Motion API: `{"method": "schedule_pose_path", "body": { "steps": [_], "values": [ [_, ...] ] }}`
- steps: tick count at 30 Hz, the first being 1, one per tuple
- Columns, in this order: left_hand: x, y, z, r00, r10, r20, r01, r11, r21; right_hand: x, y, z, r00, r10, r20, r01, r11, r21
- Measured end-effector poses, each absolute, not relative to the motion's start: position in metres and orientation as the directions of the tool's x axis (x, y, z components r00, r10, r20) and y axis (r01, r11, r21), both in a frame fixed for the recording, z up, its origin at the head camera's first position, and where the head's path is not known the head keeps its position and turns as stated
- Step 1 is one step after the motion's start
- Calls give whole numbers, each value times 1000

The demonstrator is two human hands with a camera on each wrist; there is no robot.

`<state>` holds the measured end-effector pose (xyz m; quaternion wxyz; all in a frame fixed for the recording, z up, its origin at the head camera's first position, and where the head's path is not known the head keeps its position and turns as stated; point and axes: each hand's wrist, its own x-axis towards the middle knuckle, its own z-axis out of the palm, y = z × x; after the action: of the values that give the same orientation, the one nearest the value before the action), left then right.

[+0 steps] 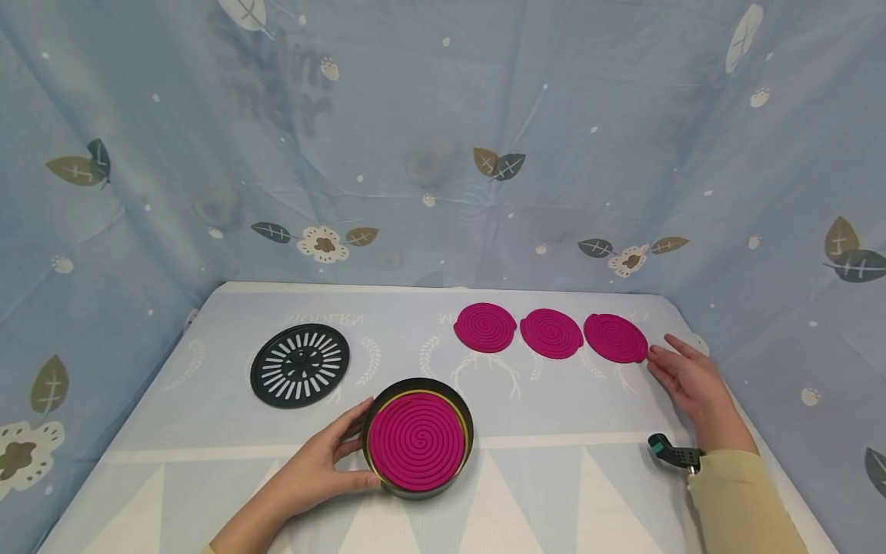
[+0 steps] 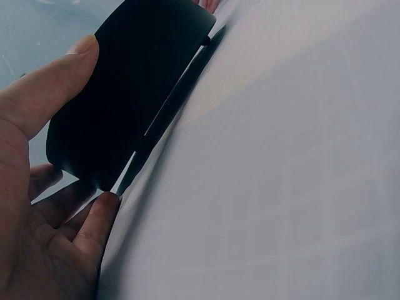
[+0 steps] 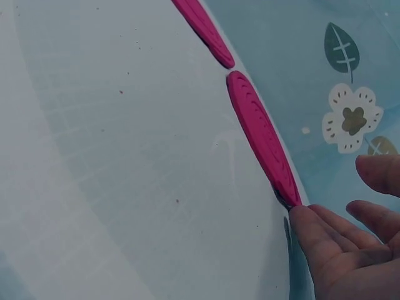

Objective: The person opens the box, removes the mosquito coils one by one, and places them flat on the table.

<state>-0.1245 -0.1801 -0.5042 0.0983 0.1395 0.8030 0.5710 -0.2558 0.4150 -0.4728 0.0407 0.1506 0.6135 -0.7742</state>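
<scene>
In the head view my left hand [image 1: 314, 471] grips the left side of a round dark tin [image 1: 467, 454], thumb toward the front and fingers behind. A magenta mosquito coil [image 1: 418, 440] lies inside, within a yellowish inner rim. The left wrist view shows the tin's dark side [image 2: 134, 87] between thumb and fingers. My right hand [image 1: 692, 381] is at the far right, its fingertips at the edge of the rightmost magenta coil [image 1: 615, 338]. In the right wrist view, those fingers [image 3: 319, 231] touch the coil's near end [image 3: 262, 137], with the thumb raised apart.
Two more magenta coils, a middle one [image 1: 551, 334] and a left one [image 1: 485, 328], lie in the same row near the table's back edge. A black slotted lid [image 1: 301, 365] lies at the left. Patterned blue cloth [image 1: 443, 154] hangs behind and beside the table [image 1: 554, 415].
</scene>
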Motion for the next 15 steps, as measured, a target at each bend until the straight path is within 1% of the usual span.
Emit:
{"method": "schedule_pose_path", "body": {
  "steps": [7, 15],
  "values": [
    [-124, -179, -504, -942, 336, -7, 103, 308, 946, -256, 415, -475, -952, 128, -278, 243, -239, -940],
    [-125, -180, -503, -940, 342, 3, 111, 297, 948, -255, 416, -475, -955, 118, -271, 233, -262, -937]
  ]
}}
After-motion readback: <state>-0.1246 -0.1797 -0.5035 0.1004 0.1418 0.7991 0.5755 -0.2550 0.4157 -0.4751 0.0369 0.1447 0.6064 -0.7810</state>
